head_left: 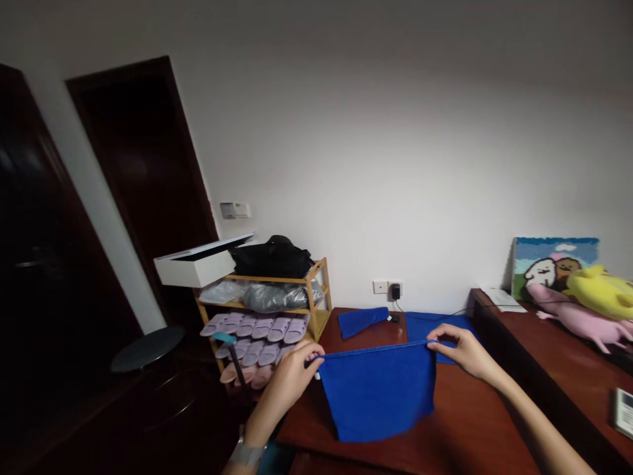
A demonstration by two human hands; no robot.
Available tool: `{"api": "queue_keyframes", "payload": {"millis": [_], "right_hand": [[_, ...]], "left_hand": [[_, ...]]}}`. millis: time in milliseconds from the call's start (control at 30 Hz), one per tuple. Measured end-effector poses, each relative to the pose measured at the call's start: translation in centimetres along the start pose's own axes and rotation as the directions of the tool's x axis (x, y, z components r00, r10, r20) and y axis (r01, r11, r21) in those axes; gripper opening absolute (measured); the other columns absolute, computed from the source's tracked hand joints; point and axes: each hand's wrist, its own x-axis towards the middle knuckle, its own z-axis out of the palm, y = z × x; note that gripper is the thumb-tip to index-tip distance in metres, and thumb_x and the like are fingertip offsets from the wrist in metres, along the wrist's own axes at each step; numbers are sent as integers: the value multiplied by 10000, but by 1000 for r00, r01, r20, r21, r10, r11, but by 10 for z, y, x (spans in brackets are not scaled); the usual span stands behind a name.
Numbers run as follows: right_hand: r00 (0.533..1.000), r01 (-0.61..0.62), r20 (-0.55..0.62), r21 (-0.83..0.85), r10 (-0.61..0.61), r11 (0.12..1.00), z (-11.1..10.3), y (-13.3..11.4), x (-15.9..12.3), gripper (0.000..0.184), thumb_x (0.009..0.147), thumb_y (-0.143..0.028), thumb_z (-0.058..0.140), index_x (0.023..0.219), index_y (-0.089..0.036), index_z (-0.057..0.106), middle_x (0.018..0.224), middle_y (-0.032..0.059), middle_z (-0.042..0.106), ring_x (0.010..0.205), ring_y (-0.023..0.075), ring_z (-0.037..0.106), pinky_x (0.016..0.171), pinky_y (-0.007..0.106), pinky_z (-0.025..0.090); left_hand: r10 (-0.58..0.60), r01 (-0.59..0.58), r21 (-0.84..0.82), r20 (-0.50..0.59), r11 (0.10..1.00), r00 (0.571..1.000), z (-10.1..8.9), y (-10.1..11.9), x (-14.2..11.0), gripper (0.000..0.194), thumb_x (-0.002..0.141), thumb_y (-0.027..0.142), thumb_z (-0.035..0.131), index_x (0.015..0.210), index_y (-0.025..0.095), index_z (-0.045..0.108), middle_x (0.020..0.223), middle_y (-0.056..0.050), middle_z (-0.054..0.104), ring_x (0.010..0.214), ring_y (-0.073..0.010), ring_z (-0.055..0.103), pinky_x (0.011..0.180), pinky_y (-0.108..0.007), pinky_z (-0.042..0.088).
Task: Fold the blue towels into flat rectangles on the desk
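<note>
A blue cloth (380, 392) hangs stretched between my two hands, its top edge drawn nearly straight. My left hand (302, 363) pinches the top left corner, where a small white tag shows. At the top right corner, the fingers of my right hand (455, 346) are closed on the cloth. Behind it on the reddish-brown table (475, 415) lies a folded blue cloth (363, 321), and another blue cloth (420, 324) is spread flat at the back, partly hidden by my right hand.
Left stands a wooden rack (321, 290) with several lilac slippers (277, 328), a black bag (271, 257) and a white box (198, 270). A black plug (395, 291) sits in the wall socket. Plush toys (578, 315) lie on the right-hand surface. A round stool (148, 348) is at left.
</note>
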Motion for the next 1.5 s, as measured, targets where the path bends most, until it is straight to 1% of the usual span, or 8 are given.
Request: {"api": "queue_keyframes", "payload": {"millis": [133, 233, 367, 533, 800, 1100, 1300, 1500], "right_hand": [[997, -61, -50, 20, 62, 998, -18, -1, -20, 434, 790, -642, 712, 877, -217, 740, 874, 40, 746, 823, 202, 673, 754, 315, 552], [993, -86, -76, 35, 89, 996, -26, 2, -34, 415, 785, -627, 724, 863, -219, 734, 831, 26, 729, 788, 192, 664, 732, 304, 542], [992, -93, -76, 56, 97, 994, -34, 0, -55, 408, 779, -623, 734, 830, -218, 721, 821, 26, 714, 789, 192, 657, 738, 301, 534], [993, -66, -102, -2, 66, 998, -38, -7, -78, 366, 825, -593, 710, 800, -228, 697, 857, 36, 703, 833, 199, 643, 820, 320, 523], [978, -126, -161, 52, 133, 991, -29, -2, -87, 391, 787, -609, 714, 749, -225, 655, 791, 25, 666, 780, 195, 615, 764, 316, 517], [962, -205, -149, 161, 229, 965, -38, -32, -98, 332, 753, -509, 754, 693, -220, 601, 738, -13, 565, 743, 176, 552, 710, 296, 454], [926, -259, -185, 327, 330, 909, -26, -29, -99, 276, 722, -443, 742, 710, -226, 571, 734, -35, 508, 727, 159, 494, 679, 276, 429], [927, -230, -228, 280, 297, 932, -34, -42, -120, 309, 751, -488, 752, 719, -234, 579, 770, -9, 548, 749, 175, 525, 673, 267, 450]], "left_hand": [[41, -40, -12, 47, 999, 998, 10, 23, 14, 185, 843, 330, 587, 885, 270, 757, 921, -9, 780, 866, -223, 704, 817, -298, 534], [14, -10, -119, 36, 993, 999, 21, 28, 17, 197, 817, 369, 635, 901, 254, 771, 923, -15, 798, 842, -222, 718, 809, -309, 554], [-29, 40, -248, 47, 968, 998, 29, 26, 14, 207, 781, 381, 691, 896, 233, 777, 901, -21, 803, 816, -222, 732, 781, -316, 573], [-6, 17, -252, 44, 967, 999, 32, 22, 7, 194, 796, 370, 678, 873, 223, 779, 915, -33, 793, 847, -217, 720, 802, -317, 568], [35, 2, -287, 123, 958, 992, 42, 14, 2, 189, 860, 364, 666, 917, 226, 782, 962, -36, 787, 900, -211, 719, 828, -311, 576], [-42, 92, -536, 104, 839, 994, 41, 6, -5, 264, 805, 433, 764, 946, 213, 804, 997, -71, 801, 926, -232, 749, 829, -305, 607], [-183, 208, -615, 104, 760, 978, 47, 7, -3, 307, 652, 408, 873, 865, 192, 825, 897, -83, 826, 849, -254, 776, 825, -338, 628], [-148, 192, -594, 124, 781, 981, 23, 21, -30, 242, 682, 391, 868, 831, 203, 836, 839, -80, 825, 766, -245, 780, 728, -309, 643]]}}
